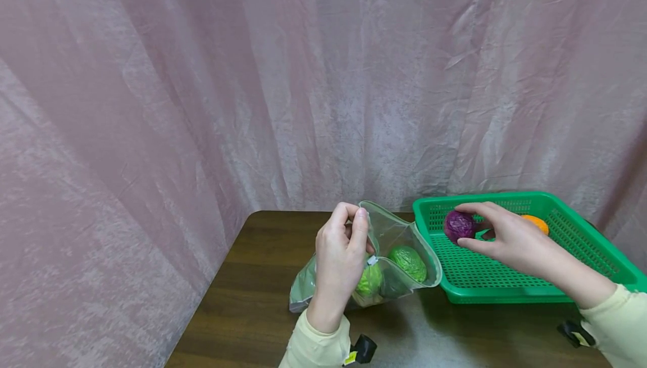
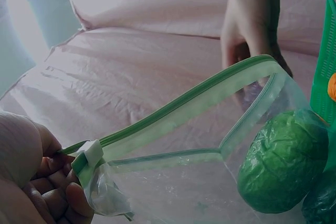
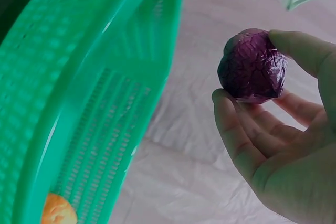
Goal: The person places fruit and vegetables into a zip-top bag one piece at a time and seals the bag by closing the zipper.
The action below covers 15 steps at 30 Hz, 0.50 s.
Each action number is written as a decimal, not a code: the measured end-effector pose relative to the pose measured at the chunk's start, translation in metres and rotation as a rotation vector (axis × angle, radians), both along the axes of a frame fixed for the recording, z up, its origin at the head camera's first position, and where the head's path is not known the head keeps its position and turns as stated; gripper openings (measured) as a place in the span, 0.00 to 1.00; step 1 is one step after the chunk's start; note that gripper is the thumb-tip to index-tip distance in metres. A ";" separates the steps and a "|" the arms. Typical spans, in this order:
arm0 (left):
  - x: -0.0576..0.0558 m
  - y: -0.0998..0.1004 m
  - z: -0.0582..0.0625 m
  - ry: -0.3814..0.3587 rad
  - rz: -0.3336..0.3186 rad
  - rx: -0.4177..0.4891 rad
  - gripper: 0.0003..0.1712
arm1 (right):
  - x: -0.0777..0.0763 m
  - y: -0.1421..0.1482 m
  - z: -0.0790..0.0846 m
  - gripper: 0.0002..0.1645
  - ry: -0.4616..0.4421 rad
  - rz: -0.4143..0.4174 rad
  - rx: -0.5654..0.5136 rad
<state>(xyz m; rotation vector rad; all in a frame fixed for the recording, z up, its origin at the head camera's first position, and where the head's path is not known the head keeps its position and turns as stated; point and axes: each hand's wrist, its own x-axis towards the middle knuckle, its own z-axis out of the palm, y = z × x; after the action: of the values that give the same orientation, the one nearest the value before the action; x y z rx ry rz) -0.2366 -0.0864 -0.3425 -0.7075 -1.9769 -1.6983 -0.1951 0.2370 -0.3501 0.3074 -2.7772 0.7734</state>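
My left hand (image 1: 341,261) pinches the zip edge of a clear zip bag (image 2: 168,182) beside its white slider (image 2: 90,156), and the mouth gapes toward the right. Inside the bag lie a green cabbage (image 1: 407,263) and a second, lighter green vegetable (image 1: 370,280), partly hidden by the hand. My right hand (image 1: 515,239) holds a small purple cabbage (image 3: 253,66) between thumb and fingertips, above the left part of the green basket (image 1: 505,296). In the left wrist view the purple cabbage shows dimly through the bag's plastic.
An orange round item (image 1: 537,223) lies in the basket, partly behind the right hand. Bag and basket stand side by side on a dark wooden table (image 1: 237,289). A pink curtain (image 1: 323,87) hangs close behind the table.
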 end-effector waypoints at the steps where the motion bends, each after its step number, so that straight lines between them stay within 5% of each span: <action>1: 0.000 0.000 0.000 -0.001 0.001 0.000 0.13 | 0.002 -0.002 0.002 0.39 0.006 -0.005 -0.005; 9: 0.001 0.000 0.001 -0.006 -0.007 0.002 0.12 | 0.013 -0.024 0.015 0.38 0.060 -0.007 -0.090; 15: 0.001 0.000 0.001 -0.009 -0.011 -0.002 0.12 | 0.020 -0.047 0.022 0.36 0.122 0.068 -0.147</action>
<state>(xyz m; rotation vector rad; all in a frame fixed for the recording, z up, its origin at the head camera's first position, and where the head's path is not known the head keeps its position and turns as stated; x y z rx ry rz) -0.2356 -0.0868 -0.3410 -0.7148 -1.9842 -1.7091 -0.1753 0.1901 -0.3278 0.4086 -2.5918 0.9373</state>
